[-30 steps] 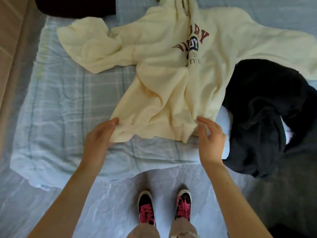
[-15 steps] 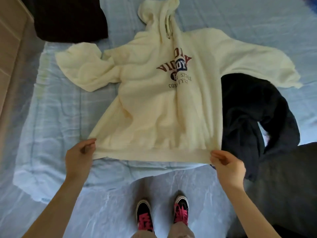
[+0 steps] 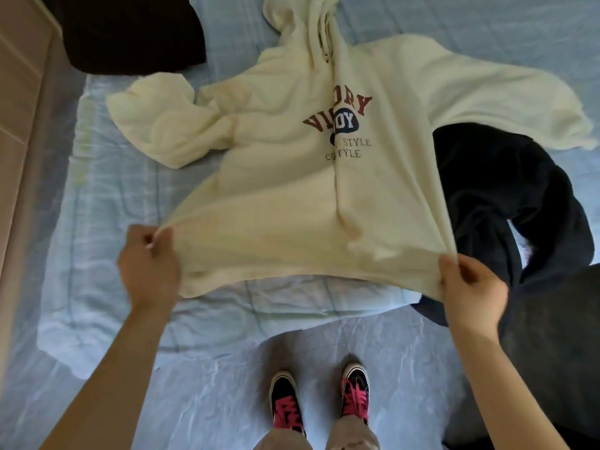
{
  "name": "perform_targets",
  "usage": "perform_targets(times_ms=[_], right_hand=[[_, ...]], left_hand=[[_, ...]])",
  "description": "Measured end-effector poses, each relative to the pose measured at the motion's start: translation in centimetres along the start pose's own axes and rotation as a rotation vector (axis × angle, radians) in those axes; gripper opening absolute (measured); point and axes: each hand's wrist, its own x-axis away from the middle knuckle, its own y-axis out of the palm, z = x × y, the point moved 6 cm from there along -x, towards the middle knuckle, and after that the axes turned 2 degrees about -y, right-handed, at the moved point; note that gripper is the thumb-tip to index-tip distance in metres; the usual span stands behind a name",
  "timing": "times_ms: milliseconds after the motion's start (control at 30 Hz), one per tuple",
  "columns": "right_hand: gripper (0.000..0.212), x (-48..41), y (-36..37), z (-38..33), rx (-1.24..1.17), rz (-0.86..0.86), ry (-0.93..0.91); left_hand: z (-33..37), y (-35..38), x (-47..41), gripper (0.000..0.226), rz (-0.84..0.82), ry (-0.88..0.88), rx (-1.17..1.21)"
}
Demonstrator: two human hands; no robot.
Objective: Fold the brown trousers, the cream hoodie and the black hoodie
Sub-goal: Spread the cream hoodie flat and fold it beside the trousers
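Fleecy (seemingly) cream hoodie [image 3: 292,196], fingers [image 3: 451,274] pinching hem [image 3: 308,271]

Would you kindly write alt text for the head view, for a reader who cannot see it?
A person's left hand and right hand grip the bottom corners of a cream hoodie, holding its hem above a blue sheet. A black hoodie lies crumpled at its right.

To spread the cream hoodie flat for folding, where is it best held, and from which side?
At the two corners of its hem, from the near edge of the bed. The cream hoodie lies print up with the hood far away, so the hem is nearest. The left hand and right hand pinch those corners, drawing it taut.
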Motion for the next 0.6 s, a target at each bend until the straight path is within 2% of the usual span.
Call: perform_targets(times_ms=[33,133,233,333,400,467,533,600], right_hand=[[0.015,0.1,-1.1,0.3,-0.021,0.029,0.023],[0.008,0.6,-0.8,2.3,0.072,-0.043,0.162],[0.011,1.1,1.6,2.5,0.049,-0.128,0.208],[0.011,1.6,2.7,1.9,0.054,-0.139,0.114],[0.008,1.8,2.0,1.9,0.092,-0.106,0.042],[0.014,1.3,0.3,2.7,0.119,-0.021,0.026],[0.021,0.4,-0.9,3.6,0.180,0.012,0.084],[0.020,0.4,-0.3,3.2,0.295,-0.074,0.109]], left_hand=[[-1.5,-0.8,-0.2,0.021,0.004,-0.105,0.006],[-5.1,-0.4,1.0,0.023,-0.205,-0.306,-0.149],[-4.4,0.2,1.9,0.021,-0.213,-0.289,-0.045],[-3.0,1.4,3.1,0.028,-0.299,-0.230,0.037],[-2.6,1.3,3.5,0.027,-0.314,-0.224,0.090],[-3.2,-0.1,3.1,0.022,-0.254,-0.244,0.160],[-4.3,-1.2,2.6,0.021,-0.228,-0.259,0.108],[-4.0,-1.3,3.1,0.022,-0.276,-0.226,-0.043]])
